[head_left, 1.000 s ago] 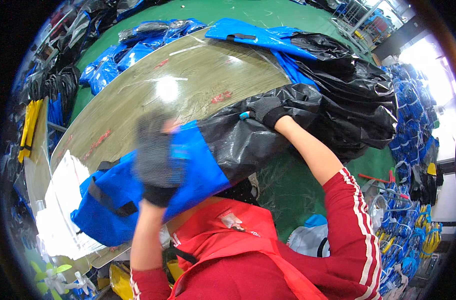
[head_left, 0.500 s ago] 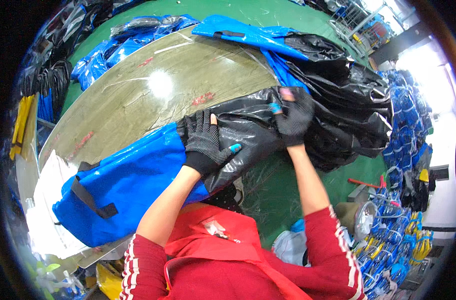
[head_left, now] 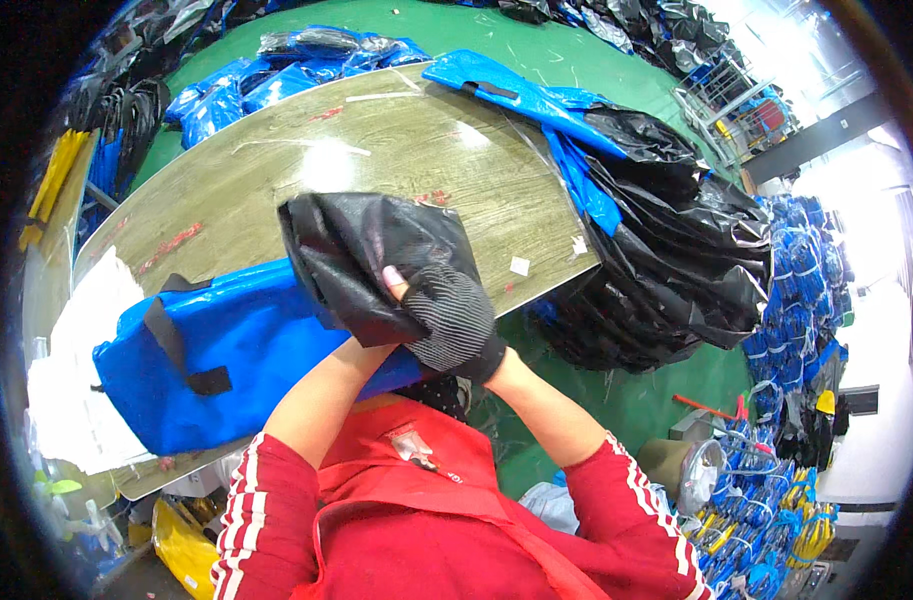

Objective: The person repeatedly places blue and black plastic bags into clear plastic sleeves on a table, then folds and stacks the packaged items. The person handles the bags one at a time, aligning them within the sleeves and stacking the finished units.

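Observation:
A blue and black plastic bag (head_left: pixel 246 330) lies flat on the table in front of me, its blue end to the left with black straps (head_left: pixel 171 345). Its black part (head_left: pixel 366 245) is lifted and folded back over the blue part. My right hand (head_left: pixel 451 310), in a dotted black fingerless glove, is closed on this black material, with the thumb showing on top. The left forearm reaches in under the fold, so my left hand and its fingers are hidden by the black sheet.
The wood-patterned table (head_left: pixel 226 190) has a curved far edge. A heap of black and blue bags (head_left: pixel 666 240) hangs over its right end. White cloth (head_left: pixel 76 370) lies at its left end. Blue bundles (head_left: pixel 796 270) are stacked at the right, and wrapped blue packs (head_left: pixel 276 85) lie beyond the table.
The black part of the bag has been folded leftward over the blue part. My right hand has moved left with it, and the left hand has gone out of sight beneath it.

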Demonstrator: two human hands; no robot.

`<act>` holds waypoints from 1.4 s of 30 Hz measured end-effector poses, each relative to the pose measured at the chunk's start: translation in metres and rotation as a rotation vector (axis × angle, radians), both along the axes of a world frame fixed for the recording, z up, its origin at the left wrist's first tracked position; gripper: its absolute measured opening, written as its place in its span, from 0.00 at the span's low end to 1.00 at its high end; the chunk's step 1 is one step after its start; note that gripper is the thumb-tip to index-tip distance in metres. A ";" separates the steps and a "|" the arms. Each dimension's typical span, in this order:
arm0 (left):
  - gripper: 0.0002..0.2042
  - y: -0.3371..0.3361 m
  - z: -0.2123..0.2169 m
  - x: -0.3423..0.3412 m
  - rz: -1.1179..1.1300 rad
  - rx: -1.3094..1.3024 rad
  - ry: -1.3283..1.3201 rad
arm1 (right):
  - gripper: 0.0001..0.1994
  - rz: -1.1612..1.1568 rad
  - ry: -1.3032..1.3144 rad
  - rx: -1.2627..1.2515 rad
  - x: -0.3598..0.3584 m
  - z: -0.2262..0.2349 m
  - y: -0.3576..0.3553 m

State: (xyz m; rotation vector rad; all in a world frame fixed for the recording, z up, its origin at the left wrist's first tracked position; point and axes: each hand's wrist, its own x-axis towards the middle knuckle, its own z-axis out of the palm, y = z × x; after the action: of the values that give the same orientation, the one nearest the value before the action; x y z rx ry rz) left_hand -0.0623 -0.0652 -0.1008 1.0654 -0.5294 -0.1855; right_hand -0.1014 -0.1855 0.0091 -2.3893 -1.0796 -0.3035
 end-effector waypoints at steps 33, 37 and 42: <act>0.37 0.336 -0.008 -0.224 1.189 1.141 -0.022 | 0.34 -0.073 -0.101 -0.286 0.001 -0.094 0.133; 0.33 0.307 -0.018 -0.287 1.210 0.776 0.637 | 0.31 -0.133 -0.041 -0.281 -0.001 -0.110 0.165; 0.31 0.317 0.020 -0.293 0.811 0.032 1.030 | 0.30 0.001 -0.062 -0.148 -0.007 -0.105 0.156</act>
State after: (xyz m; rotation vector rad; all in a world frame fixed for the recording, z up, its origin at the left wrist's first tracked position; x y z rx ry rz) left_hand -0.3555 0.2515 -0.0809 0.9912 0.8316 -0.0043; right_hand -0.1084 -0.0296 -0.0954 -2.5236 -1.1686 -0.3092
